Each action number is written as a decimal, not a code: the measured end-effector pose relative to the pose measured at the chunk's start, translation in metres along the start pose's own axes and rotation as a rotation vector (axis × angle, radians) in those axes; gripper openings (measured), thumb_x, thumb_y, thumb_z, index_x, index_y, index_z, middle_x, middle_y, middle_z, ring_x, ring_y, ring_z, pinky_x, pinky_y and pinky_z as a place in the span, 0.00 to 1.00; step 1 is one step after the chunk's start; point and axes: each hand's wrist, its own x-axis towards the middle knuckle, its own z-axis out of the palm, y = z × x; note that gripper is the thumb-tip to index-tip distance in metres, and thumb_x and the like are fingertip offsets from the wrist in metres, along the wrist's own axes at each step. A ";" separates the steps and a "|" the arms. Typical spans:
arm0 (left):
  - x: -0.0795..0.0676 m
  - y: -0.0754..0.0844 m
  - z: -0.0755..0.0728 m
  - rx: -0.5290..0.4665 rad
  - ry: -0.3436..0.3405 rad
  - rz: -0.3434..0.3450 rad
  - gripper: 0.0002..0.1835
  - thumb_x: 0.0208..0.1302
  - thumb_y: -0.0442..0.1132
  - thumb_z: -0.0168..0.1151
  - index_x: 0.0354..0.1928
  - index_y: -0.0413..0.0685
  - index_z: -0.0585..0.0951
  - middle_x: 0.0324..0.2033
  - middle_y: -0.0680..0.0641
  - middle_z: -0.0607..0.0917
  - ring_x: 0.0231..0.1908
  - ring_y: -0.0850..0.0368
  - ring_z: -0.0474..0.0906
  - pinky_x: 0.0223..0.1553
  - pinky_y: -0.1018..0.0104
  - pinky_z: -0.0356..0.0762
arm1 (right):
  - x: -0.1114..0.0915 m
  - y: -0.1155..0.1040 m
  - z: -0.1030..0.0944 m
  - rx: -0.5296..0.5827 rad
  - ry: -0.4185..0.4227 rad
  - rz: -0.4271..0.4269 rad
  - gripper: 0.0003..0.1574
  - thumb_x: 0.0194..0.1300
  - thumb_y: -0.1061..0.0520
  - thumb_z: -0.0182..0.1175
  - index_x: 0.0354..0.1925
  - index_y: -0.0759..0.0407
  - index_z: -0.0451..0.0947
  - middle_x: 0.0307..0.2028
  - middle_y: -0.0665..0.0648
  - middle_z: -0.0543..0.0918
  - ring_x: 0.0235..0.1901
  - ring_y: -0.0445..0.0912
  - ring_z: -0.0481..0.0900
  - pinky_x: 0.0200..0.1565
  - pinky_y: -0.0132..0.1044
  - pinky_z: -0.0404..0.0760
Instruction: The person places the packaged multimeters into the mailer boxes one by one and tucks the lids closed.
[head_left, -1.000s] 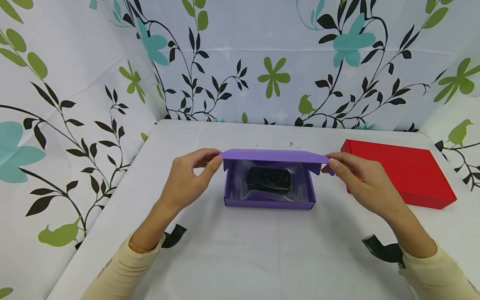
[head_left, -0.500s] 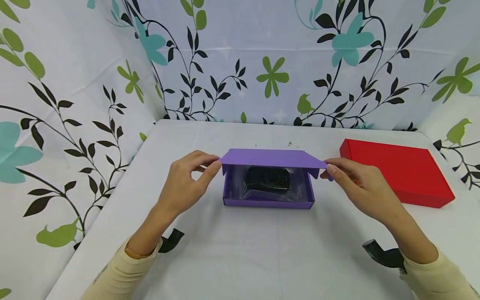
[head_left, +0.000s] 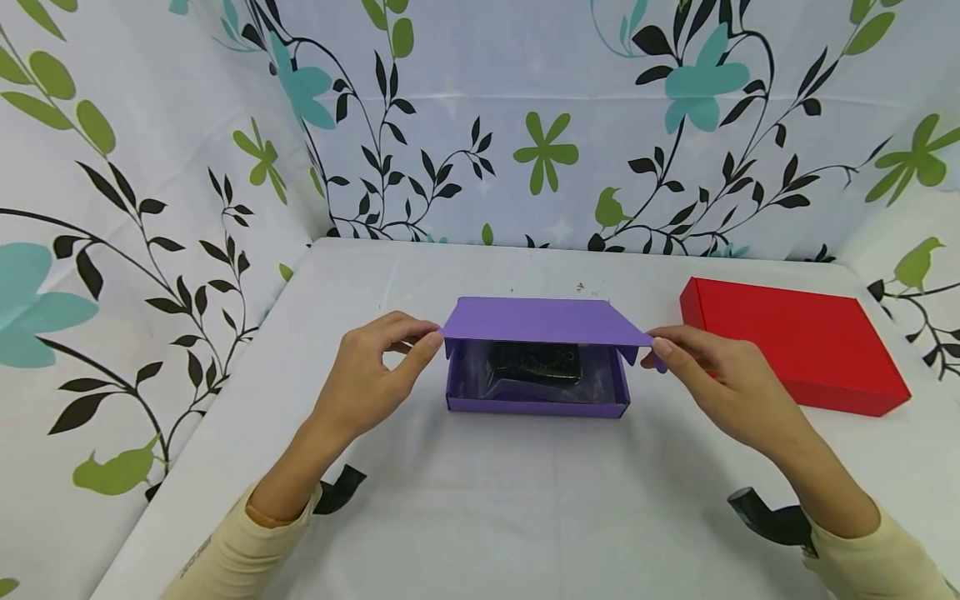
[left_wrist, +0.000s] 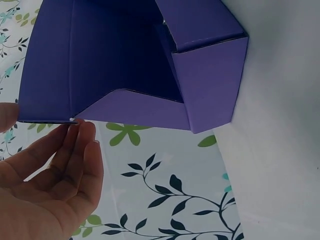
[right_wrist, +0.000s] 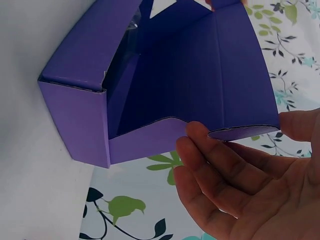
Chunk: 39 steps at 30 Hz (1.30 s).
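Note:
A purple cardboard box (head_left: 538,408) stands on the table with its hinged lid (head_left: 543,321) partly lowered over it. Inside lies a black object (head_left: 536,367) in clear plastic wrap; its upper part is hidden by the lid, and its kind cannot be told. My left hand (head_left: 375,371) pinches the lid's left front corner between thumb and fingers, also seen from the left hand (left_wrist: 55,175) in the left wrist view. At the opposite corner, my right hand (head_left: 723,387) pinches the lid near its side tab, fingers (right_wrist: 220,170) under the edge.
A flat red box (head_left: 798,346) lies to the right, just behind my right hand. The white table (head_left: 510,508) meets a patterned cloth backdrop (head_left: 450,83) at its far edge and left side.
Both hands have lowered the front edge of the purple lid toward the box, and it covers more of the black object. The red box has stayed put.

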 end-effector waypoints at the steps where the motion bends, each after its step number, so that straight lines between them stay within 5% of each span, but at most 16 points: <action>1: -0.001 0.000 0.000 -0.002 -0.003 -0.001 0.12 0.75 0.47 0.65 0.48 0.47 0.90 0.40 0.60 0.87 0.39 0.64 0.83 0.43 0.62 0.82 | -0.001 0.000 0.000 0.000 -0.003 0.003 0.18 0.79 0.55 0.58 0.62 0.56 0.82 0.43 0.51 0.89 0.43 0.54 0.86 0.38 0.43 0.82; 14: -0.008 -0.002 0.002 -0.005 -0.026 -0.025 0.13 0.75 0.48 0.64 0.47 0.48 0.90 0.40 0.61 0.87 0.39 0.64 0.83 0.42 0.60 0.82 | -0.006 0.002 0.002 -0.003 -0.031 0.001 0.18 0.79 0.55 0.58 0.62 0.57 0.82 0.42 0.49 0.89 0.42 0.51 0.85 0.37 0.41 0.82; 23: -0.012 -0.003 0.003 0.003 -0.042 -0.058 0.13 0.75 0.48 0.64 0.48 0.49 0.90 0.40 0.61 0.87 0.38 0.63 0.84 0.42 0.58 0.81 | -0.009 0.001 0.005 0.010 -0.060 0.034 0.19 0.80 0.54 0.56 0.62 0.58 0.82 0.42 0.48 0.89 0.44 0.52 0.86 0.41 0.51 0.82; 39: -0.019 -0.005 0.005 -0.001 -0.078 -0.132 0.14 0.75 0.50 0.64 0.47 0.49 0.90 0.40 0.61 0.88 0.39 0.62 0.84 0.42 0.49 0.81 | -0.014 0.004 0.011 0.012 -0.086 0.040 0.19 0.80 0.53 0.56 0.61 0.58 0.83 0.40 0.45 0.88 0.42 0.50 0.85 0.38 0.44 0.82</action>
